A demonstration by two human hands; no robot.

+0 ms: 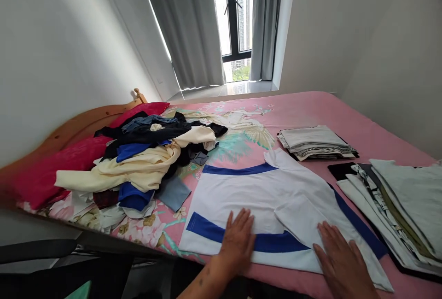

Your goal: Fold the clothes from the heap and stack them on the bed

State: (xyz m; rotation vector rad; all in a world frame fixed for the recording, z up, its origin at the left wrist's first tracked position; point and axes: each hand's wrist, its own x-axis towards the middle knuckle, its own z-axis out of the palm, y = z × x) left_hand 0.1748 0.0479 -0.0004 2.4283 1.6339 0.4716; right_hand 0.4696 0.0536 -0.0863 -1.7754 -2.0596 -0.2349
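Observation:
A white T-shirt (pixel 235 197) with blue side panels lies spread on the pink bed, its hem toward the left and its shoulders toward the right. My left hand (pixel 238 237) rests flat on its near side, over the blue stripe, with the fingers stretched out. Farther right, my right hand (pixel 340 255) lies on the shirt near the sleeve, fingers apart and palm down. One white sleeve (pixel 299 213) lies across the shirt's body between the two hands. Neither hand grips the cloth.
A heap of loose clothes (pixel 138 165) covers the left of the bed beside red pillows (pixel 69 170). Folded garments are stacked at the back right (pixel 316 137), and another folded stack (pixel 407 202) stands at the right edge. A wooden headboard (pixel 86 121) borders the left.

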